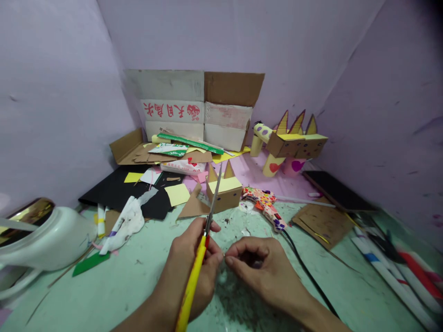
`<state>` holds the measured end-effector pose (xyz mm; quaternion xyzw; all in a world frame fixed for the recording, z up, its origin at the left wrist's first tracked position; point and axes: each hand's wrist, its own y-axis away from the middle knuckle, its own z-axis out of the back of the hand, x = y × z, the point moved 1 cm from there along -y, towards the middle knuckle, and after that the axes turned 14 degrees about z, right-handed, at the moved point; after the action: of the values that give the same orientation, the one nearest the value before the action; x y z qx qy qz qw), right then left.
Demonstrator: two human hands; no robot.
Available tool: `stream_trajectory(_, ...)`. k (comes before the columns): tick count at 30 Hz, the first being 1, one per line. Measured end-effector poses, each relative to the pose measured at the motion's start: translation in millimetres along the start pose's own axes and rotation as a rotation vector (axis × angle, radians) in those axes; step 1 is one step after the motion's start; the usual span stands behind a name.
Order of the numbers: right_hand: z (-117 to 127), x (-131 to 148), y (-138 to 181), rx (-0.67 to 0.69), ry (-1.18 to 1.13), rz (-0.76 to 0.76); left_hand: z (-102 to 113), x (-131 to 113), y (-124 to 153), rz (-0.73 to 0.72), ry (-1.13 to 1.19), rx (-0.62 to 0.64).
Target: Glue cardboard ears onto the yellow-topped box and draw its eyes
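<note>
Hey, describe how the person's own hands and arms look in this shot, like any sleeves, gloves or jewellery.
The bare, ungloved left hand and bare, ungloved right hand show no rings. Both slim, tapering forearms are uncovered as far as the picture shows, with no sleeve, watch or bracelet visible.

Left hand (197, 258): holds scissors (193, 281), yellow-handled, blades pointing away
Right hand (261, 265): thumb and forefinger pinched, tips just beside the left's
Small box (228, 200): upright beyond the hands, two spikes on top
Glue gun (265, 203): floral, right of the small box, black cord (306, 265) trailing nearer
Figure (294, 145): back right, three spikes, tube legs
Carton (175, 110): at the back, scraps (190, 143) before it
</note>
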<state>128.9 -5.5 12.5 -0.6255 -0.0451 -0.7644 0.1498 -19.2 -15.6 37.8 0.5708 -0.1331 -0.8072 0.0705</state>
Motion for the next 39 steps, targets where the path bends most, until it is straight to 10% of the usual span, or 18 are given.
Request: stream_trajectory(39,-0.7,2.6,-3.5,-0.018,-0.185,-0.117,-0.9,2.5,0.2,-0.060,-0.033,-0.013)
